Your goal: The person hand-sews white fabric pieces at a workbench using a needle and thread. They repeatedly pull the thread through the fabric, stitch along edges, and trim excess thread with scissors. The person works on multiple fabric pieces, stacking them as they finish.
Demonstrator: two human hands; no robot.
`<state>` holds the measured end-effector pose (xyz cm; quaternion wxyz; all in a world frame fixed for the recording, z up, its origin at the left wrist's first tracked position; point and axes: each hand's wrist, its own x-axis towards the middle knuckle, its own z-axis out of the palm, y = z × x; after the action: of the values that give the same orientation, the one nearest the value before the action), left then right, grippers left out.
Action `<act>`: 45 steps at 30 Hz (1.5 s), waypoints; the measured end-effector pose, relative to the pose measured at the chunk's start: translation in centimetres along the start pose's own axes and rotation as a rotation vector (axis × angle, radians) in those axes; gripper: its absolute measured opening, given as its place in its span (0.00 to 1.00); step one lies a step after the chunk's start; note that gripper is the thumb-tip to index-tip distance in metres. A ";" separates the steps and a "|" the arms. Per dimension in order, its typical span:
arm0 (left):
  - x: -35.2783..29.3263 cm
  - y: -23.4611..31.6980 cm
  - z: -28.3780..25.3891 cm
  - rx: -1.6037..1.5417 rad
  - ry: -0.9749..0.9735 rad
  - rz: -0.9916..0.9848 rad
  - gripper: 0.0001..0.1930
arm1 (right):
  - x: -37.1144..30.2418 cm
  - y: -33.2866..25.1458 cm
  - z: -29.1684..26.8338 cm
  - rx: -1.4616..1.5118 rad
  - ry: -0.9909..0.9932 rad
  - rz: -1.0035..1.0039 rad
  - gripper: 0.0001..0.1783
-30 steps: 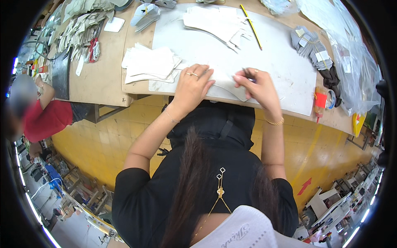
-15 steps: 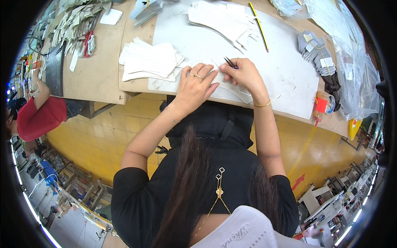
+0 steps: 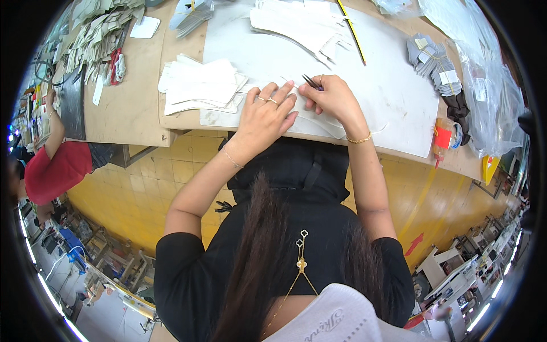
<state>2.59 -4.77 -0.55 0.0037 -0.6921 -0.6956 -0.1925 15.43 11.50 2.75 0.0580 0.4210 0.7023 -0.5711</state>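
My right hand (image 3: 333, 98) grips a dark pointed tool (image 3: 312, 83); my left hand (image 3: 266, 115), fingers loosely spread, seems to steady the pale piece (image 3: 320, 124) at the tabletop's (image 3: 187, 50) near edge. I judge it light, thin, bendable: best pinned flat near its rim.

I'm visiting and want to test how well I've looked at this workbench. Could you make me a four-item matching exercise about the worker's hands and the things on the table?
Column one
1. left hand
2. pencil
3. right hand
4. bottle

Column two
A. grips a dark pointed tool
B. partly red, near the right end of the table
C. palm down, with no tool in its grip
D. yellow and black, long and thin

Right pairs: 1-C, 2-D, 3-A, 4-B
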 end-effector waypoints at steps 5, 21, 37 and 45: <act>0.3 0.0 -0.2 -0.005 0.002 0.007 0.21 | -4.3 1.8 -1.9 -0.042 0.086 0.074 0.17; 0.9 0.6 -0.6 0.127 -0.130 0.078 0.28 | -6.6 4.2 -1.2 -0.129 0.218 0.061 0.17; 1.2 1.3 -1.0 0.193 -0.267 0.138 0.30 | -5.7 4.9 -1.7 -0.315 0.213 -0.040 0.17; 1.5 1.8 -1.3 0.245 -0.289 0.155 0.35 | -5.1 5.2 -2.0 -0.352 0.206 -0.065 0.18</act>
<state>3.95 -3.76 1.53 0.0029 -0.7584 -0.6517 -0.0041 22.90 10.47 2.38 0.0401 0.4376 0.8067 -0.3951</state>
